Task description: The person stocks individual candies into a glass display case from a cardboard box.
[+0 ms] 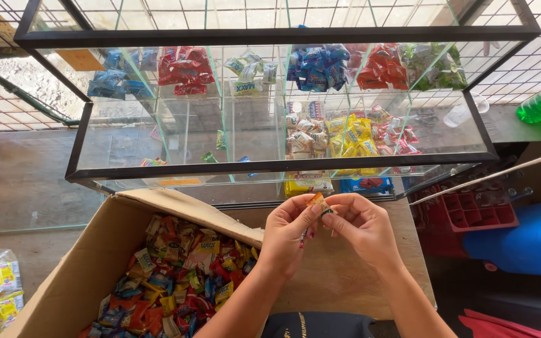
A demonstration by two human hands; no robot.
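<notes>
- 2 hands: left hand point(289, 235) & right hand point(361, 228), fingers of both pinched shut on 1 small orange candy wrapper point(316, 201), held over the bench point(339, 275).
- 1 open cardboard box point(89, 263) to the left, mixed candies inside, too many to count.
- 1 glass display case point(270, 164) just behind, w/ sorted candy piles.

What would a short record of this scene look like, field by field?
Left hand: left hand pinches a small orange sweet with its fingers
Right hand: right hand grips the same sweet from the other side
Box: open cardboard box at the left, full of mixed wrapped sweets
Case: glass display case beyond the hands, with compartments of sorted sweets
Right side: red crate and blue container on the floor
</notes>
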